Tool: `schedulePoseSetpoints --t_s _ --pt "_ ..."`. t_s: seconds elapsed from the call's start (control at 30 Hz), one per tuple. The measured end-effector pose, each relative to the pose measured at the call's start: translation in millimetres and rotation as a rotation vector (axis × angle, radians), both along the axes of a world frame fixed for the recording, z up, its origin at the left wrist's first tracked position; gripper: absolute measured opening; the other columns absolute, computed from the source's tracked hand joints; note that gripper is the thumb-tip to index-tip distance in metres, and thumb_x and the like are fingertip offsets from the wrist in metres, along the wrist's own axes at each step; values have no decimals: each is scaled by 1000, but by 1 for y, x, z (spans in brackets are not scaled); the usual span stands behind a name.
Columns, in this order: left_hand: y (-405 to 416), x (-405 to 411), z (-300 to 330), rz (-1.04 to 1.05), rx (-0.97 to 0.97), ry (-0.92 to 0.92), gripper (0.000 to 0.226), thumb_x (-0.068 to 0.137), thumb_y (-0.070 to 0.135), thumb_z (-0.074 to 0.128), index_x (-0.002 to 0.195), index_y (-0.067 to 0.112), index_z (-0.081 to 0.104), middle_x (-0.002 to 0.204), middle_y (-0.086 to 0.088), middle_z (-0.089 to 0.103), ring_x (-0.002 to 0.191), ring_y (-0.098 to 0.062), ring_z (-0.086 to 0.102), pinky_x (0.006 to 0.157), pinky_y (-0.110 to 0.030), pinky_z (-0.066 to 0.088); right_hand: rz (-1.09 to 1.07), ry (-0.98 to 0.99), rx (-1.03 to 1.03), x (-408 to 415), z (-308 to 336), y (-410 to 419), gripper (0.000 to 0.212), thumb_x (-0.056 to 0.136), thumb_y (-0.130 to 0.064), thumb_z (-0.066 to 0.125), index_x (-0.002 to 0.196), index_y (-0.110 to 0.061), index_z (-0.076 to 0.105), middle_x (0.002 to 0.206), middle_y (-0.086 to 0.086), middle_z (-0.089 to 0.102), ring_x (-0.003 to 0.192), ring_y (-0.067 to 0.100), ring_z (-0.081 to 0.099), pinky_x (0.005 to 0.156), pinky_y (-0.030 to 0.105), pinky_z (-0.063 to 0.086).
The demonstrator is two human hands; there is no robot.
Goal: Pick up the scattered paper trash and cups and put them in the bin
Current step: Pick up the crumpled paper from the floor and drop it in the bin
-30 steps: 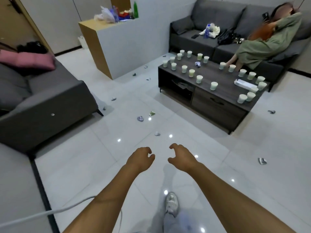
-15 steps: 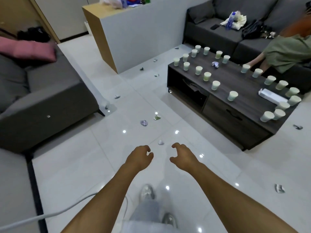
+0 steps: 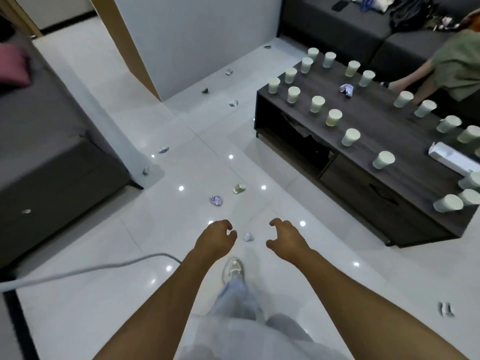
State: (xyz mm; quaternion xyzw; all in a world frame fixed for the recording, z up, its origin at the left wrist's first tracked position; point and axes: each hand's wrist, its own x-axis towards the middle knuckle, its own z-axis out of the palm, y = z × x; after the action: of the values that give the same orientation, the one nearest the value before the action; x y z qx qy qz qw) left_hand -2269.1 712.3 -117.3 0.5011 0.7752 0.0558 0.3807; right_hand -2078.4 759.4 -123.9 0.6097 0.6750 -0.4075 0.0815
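Observation:
My left hand and my right hand hang in front of me, fingers loosely curled, holding nothing. A small white paper wad lies on the floor between them. Farther ahead lie a purple wad and a flattened green scrap. More scraps dot the floor toward the white cabinet, and one scrap lies at the right. Several pale paper cups stand on the dark coffee table, with a crumpled paper among them. No bin is in view.
A grey sofa fills the left side. A white cabinet stands ahead. A person sits on the dark sofa behind the table. A white cable runs across the floor at my left. A white box lies on the table.
I have walked forward; the floor scraps and the table have come closer. The white wad now lies between my hands. Both hands keep the same loose pose.

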Motion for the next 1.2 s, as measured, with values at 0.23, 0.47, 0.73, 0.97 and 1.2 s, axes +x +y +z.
schedulePoseSetpoints --t_s 0.23,0.47,0.73,0.97,1.2 --pt "99 -30 -26 18 -52 -19 33 94 30 48 120 12 58 120 -7 60 110 -21 55 86 -27 41 -1 3 -35 -36 -13 95 57 90 -27 61 141 -17 38 137 10 42 119 27 48 94 34 45" --pt "161 -26 -65 115 -106 -65 32 94 27 49 118 10 60 119 -10 61 108 -25 57 87 -29 44 45 -16 -79 -42 -52 169 57 88 -25 61 140 -17 38 137 10 42 122 28 45 89 33 42" --pt "192 -26 -177 300 -237 -87 26 93 23 50 113 8 60 111 -10 64 101 -22 58 78 -24 41 81 -25 -161 -47 -177 213 55 86 -18 60 138 -19 41 136 8 44 121 26 43 91 34 43" --pt "174 -36 -338 394 -330 -109 30 92 23 51 120 16 58 116 -4 62 107 -20 57 88 -27 41 46 -39 -234 -60 -351 201 57 87 -19 61 140 -20 39 139 4 41 125 24 40 97 33 40" --pt "159 -43 -501 347 -363 -156 30 93 24 51 122 18 58 123 -2 61 111 -19 57 91 -23 39 15 -47 -244 -71 -535 177 61 87 -19 62 143 -17 36 145 6 37 131 25 36 104 34 36"
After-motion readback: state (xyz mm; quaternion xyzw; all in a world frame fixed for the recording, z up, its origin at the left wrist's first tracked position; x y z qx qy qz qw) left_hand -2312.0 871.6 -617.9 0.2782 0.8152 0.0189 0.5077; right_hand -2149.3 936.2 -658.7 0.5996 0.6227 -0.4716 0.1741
